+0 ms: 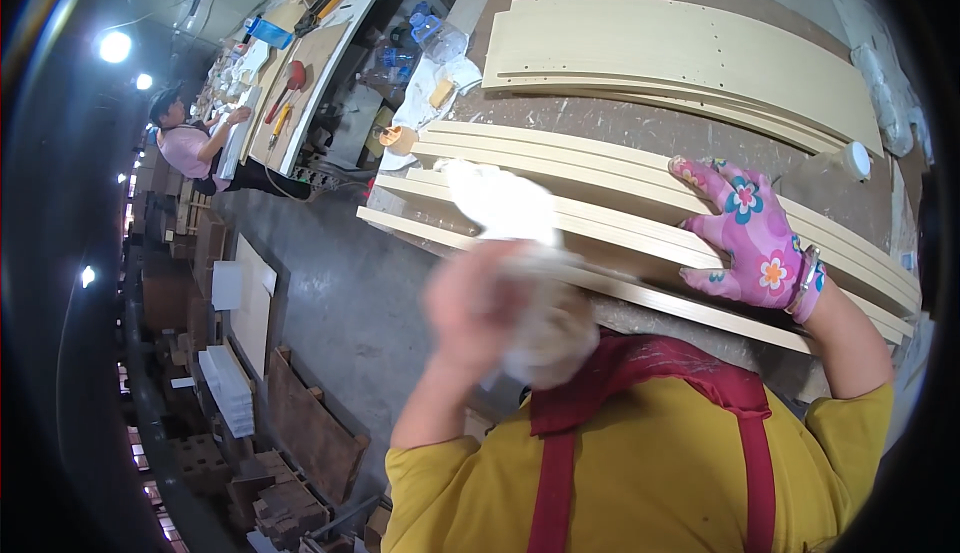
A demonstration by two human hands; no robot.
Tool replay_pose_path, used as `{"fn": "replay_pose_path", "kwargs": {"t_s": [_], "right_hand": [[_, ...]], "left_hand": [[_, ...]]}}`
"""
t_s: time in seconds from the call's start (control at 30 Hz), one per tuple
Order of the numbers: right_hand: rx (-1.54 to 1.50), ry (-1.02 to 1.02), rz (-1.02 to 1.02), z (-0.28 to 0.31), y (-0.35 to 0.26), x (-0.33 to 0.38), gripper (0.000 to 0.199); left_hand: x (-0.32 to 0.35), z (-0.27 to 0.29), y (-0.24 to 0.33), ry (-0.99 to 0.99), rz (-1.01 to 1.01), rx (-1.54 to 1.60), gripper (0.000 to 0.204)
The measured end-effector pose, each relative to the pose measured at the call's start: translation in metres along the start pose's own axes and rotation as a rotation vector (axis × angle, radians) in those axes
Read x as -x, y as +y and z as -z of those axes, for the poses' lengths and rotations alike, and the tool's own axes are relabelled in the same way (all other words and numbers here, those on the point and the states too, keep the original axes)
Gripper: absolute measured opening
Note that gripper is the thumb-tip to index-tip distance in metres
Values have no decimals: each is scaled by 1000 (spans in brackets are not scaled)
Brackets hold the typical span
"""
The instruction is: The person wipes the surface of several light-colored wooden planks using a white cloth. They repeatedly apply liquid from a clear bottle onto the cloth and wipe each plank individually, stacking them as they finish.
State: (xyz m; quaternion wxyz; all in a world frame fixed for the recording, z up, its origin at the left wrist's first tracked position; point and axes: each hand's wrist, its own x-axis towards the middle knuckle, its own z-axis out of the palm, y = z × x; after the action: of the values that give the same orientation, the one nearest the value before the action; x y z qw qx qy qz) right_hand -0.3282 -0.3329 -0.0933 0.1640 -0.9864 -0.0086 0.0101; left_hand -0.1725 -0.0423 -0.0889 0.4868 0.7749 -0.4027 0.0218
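My left hand (470,308) is blurred and raised close to my chest, closed around a white cloth (500,203) that bunches above and beside it. My right hand (752,241), in a pink flowered glove, lies flat with spread fingers on the near stack of long pale wooden strips (590,215). These strips lie across the front edge of the brown workbench (600,125). The cloth's upper end hangs over the strips' left part; whether it touches them I cannot tell.
A second stack of pale curved panels (690,53) lies farther back on the bench, with a white round-capped container (855,160) at the right. Another person (188,145) works at a long bench at the far left. Boards (310,423) lean on the grey floor (340,293).
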Motion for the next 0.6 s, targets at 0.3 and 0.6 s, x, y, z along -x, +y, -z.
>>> {"fn": "replay_pose_path", "kwargs": {"t_s": [0.3, 0.6], "right_hand": [[36, 45, 34, -4, 2, -1, 46], [-10, 40, 28, -1, 3, -3, 43]], "left_hand": [[-36, 108, -46, 711, 259, 541, 31], [-33, -26, -39, -192, -87, -440, 25]]}}
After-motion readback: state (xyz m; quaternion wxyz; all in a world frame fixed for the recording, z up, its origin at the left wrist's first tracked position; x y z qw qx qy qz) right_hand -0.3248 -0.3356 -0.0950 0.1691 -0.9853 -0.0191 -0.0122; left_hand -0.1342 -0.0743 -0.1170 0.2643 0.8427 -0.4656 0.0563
